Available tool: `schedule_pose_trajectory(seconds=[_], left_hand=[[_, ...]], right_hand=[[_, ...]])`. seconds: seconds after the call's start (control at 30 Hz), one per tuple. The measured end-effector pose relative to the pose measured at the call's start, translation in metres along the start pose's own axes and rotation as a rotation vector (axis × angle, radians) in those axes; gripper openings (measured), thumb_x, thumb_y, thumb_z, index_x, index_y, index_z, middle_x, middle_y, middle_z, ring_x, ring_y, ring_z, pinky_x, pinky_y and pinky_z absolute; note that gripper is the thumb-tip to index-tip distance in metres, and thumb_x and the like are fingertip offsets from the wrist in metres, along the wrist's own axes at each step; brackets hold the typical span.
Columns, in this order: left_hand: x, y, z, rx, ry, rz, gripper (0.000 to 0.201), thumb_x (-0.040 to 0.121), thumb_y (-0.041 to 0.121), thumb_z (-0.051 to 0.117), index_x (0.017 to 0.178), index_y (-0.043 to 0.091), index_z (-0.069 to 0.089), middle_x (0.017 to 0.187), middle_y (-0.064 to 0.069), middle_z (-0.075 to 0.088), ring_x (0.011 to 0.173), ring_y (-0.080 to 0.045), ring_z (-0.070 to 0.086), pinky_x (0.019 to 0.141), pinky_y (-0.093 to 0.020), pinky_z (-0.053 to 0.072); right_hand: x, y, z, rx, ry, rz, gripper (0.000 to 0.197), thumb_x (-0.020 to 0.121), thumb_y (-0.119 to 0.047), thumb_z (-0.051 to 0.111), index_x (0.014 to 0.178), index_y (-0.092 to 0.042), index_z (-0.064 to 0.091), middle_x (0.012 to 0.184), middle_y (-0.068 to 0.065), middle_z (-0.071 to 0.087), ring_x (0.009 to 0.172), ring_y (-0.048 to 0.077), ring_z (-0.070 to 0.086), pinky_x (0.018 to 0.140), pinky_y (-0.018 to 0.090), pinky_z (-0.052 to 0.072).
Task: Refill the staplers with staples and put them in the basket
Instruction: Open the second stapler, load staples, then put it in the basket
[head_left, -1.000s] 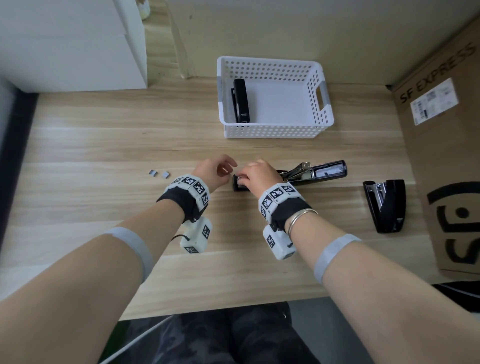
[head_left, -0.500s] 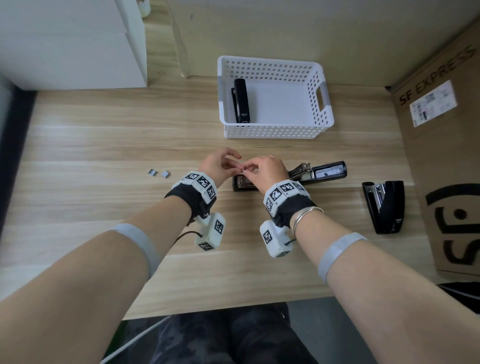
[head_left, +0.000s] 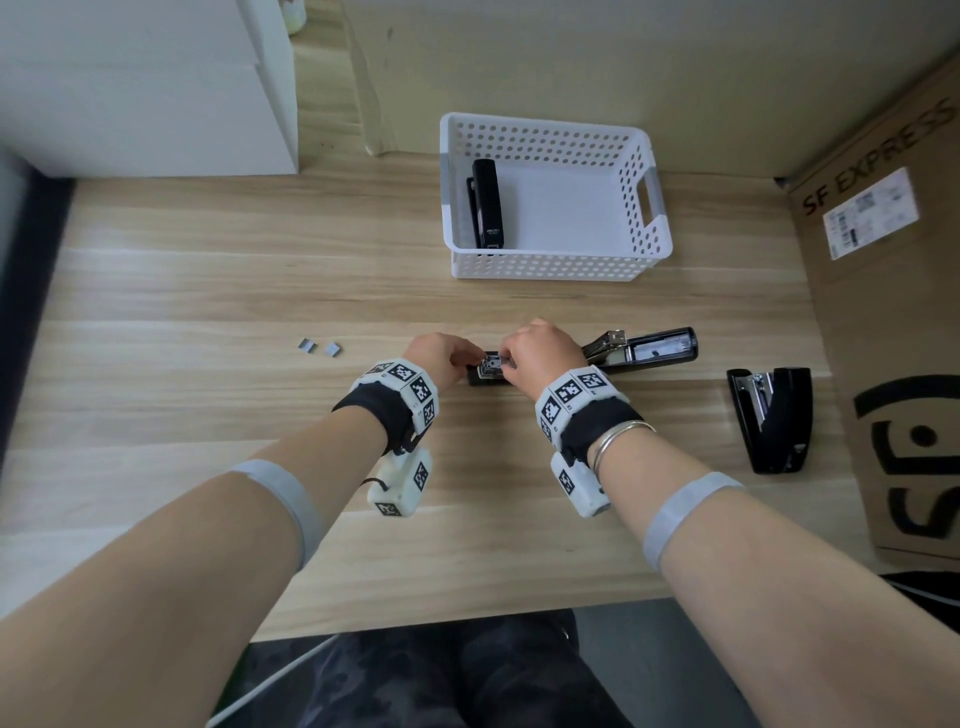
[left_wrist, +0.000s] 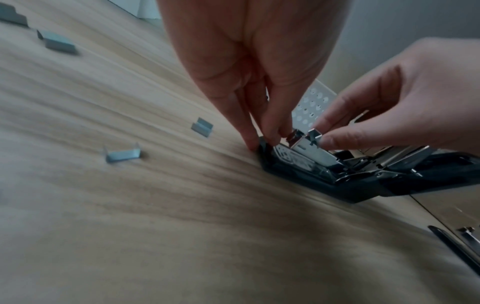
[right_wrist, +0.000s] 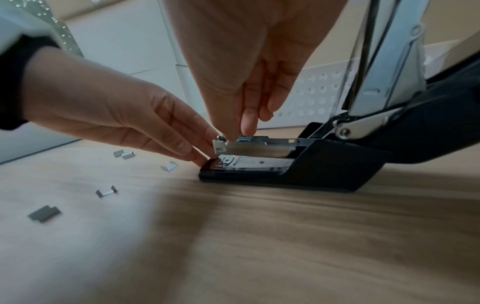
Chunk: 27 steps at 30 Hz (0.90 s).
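Fingers first: the left hand (head_left: 441, 356) has its fingers (left_wrist: 270, 131) drawn together at the front tip of the opened stapler (head_left: 597, 358), pinching the end of the metal staple channel (right_wrist: 249, 147), one fingertip down on the black base. Right there beside them, the right hand (head_left: 545, 353) closes thumb and fingers (right_wrist: 248, 123) on the top edge of that same channel; whether a strip of staples sits between them cannot be told. The stapler lies on the table (head_left: 260, 291) with its black lid swung back flat to the right. Loose staple pieces (left_wrist: 122, 154) are scattered on the wood left of the hands. Further right a second stapler (head_left: 774, 415) lies open, well apart. At the back stands the white basket (head_left: 550, 260), and one closed stapler (head_left: 485, 208) lies inside along its left wall. A cardboard box (head_left: 893, 291) fills the right edge
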<state>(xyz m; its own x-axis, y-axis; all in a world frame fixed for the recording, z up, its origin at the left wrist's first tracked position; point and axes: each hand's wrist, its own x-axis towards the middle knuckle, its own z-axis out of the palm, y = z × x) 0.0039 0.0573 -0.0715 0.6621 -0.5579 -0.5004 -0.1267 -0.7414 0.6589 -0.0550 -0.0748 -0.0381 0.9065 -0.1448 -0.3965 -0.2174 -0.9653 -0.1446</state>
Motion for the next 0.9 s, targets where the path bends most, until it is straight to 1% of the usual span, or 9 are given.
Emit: schedule_pose_trajectory(seconds=[0.1, 0.2, 0.27, 0.37, 0.47, 0.6, 0.73, 0.83, 0.9], left_hand=[[0.002, 0.000, -0.001, 0.035, 0.007, 0.007, 0.040, 0.087, -0.003, 0.045, 0.117, 0.013, 0.065, 0.122, -0.006, 0.067, 0.117, -0.020, 0.060, 0.103, -0.022, 0.041], [0.002, 0.002, -0.003, 0.087, -0.020, -0.002, 0.041, 0.089, -0.001, 0.042, 0.122, 0.014, 0.062, 0.127, -0.004, 0.064, 0.120, -0.020, 0.057, 0.106, -0.024, 0.040], [0.003, 0.002, -0.003, 0.097, -0.025, -0.003, 0.042, 0.089, -0.002, 0.041, 0.123, 0.014, 0.061, 0.127, -0.004, 0.064, 0.120, -0.020, 0.057, 0.106, -0.025, 0.040], [0.004, 0.002, -0.004, 0.118, -0.035, 0.003, 0.043, 0.088, -0.002, 0.042, 0.123, 0.015, 0.061, 0.127, -0.004, 0.064, 0.121, -0.020, 0.057, 0.107, -0.026, 0.040], [0.004, 0.004, -0.006, 0.137, -0.058, 0.004, 0.044, 0.089, -0.002, 0.040, 0.126, 0.014, 0.059, 0.130, -0.002, 0.062, 0.123, -0.020, 0.055, 0.109, -0.026, 0.038], [0.002, 0.006, -0.007, 0.136, -0.050, 0.016, 0.046, 0.089, -0.003, 0.037, 0.126, 0.014, 0.059, 0.129, -0.003, 0.063, 0.123, -0.020, 0.055, 0.109, -0.026, 0.037], [0.000, 0.005, -0.008, 0.104, -0.036, 0.026, 0.046, 0.089, -0.005, 0.037, 0.125, 0.013, 0.059, 0.124, -0.004, 0.066, 0.120, -0.018, 0.057, 0.106, -0.022, 0.039], [-0.001, 0.005, -0.009, 0.093, -0.059, 0.034, 0.047, 0.088, -0.006, 0.036, 0.125, 0.013, 0.058, 0.123, -0.004, 0.067, 0.118, -0.018, 0.058, 0.103, -0.022, 0.042], [-0.001, 0.003, -0.011, 0.088, -0.062, 0.039, 0.046, 0.088, -0.007, 0.037, 0.123, 0.012, 0.059, 0.122, -0.005, 0.067, 0.115, -0.019, 0.060, 0.097, -0.020, 0.042]], right_hand=[[0.003, -0.002, -0.002, -0.014, -0.027, 0.006, 0.023, 0.090, -0.019, 0.052, 0.101, -0.013, 0.071, 0.102, 0.007, 0.069, 0.110, 0.025, 0.055, 0.090, 0.034, 0.051], [0.004, -0.002, -0.006, -0.023, -0.061, 0.029, 0.021, 0.089, -0.021, 0.054, 0.101, -0.017, 0.071, 0.103, 0.008, 0.069, 0.103, 0.028, 0.060, 0.085, 0.034, 0.053], [0.004, -0.002, -0.007, -0.049, -0.073, 0.017, 0.022, 0.091, -0.021, 0.053, 0.103, -0.017, 0.071, 0.104, 0.009, 0.069, 0.102, 0.028, 0.060, 0.082, 0.034, 0.051], [0.007, -0.003, -0.006, -0.054, -0.092, 0.018, 0.022, 0.093, -0.021, 0.053, 0.105, -0.015, 0.070, 0.106, 0.011, 0.068, 0.104, 0.029, 0.060, 0.082, 0.033, 0.050], [0.012, 0.000, -0.008, 0.031, -0.145, 0.076, 0.022, 0.094, -0.022, 0.056, 0.109, -0.015, 0.070, 0.110, 0.011, 0.068, 0.106, 0.029, 0.061, 0.083, 0.031, 0.049], [0.019, 0.001, -0.005, 0.122, -0.161, 0.136, 0.022, 0.094, -0.019, 0.054, 0.107, -0.013, 0.072, 0.105, 0.011, 0.070, 0.103, 0.027, 0.063, 0.074, 0.025, 0.044], [0.021, -0.001, 0.002, 0.104, -0.119, 0.173, 0.017, 0.090, -0.025, 0.062, 0.099, -0.015, 0.073, 0.103, 0.011, 0.068, 0.099, 0.028, 0.063, 0.075, 0.028, 0.046], [0.021, 0.004, 0.002, 0.068, -0.105, 0.190, 0.016, 0.089, -0.015, 0.061, 0.100, -0.011, 0.072, 0.103, 0.011, 0.068, 0.098, 0.028, 0.063, 0.078, 0.030, 0.049], [0.019, 0.008, 0.000, 0.048, -0.102, 0.203, 0.019, 0.089, -0.006, 0.058, 0.103, -0.008, 0.070, 0.105, 0.013, 0.068, 0.097, 0.029, 0.064, 0.080, 0.032, 0.051]])
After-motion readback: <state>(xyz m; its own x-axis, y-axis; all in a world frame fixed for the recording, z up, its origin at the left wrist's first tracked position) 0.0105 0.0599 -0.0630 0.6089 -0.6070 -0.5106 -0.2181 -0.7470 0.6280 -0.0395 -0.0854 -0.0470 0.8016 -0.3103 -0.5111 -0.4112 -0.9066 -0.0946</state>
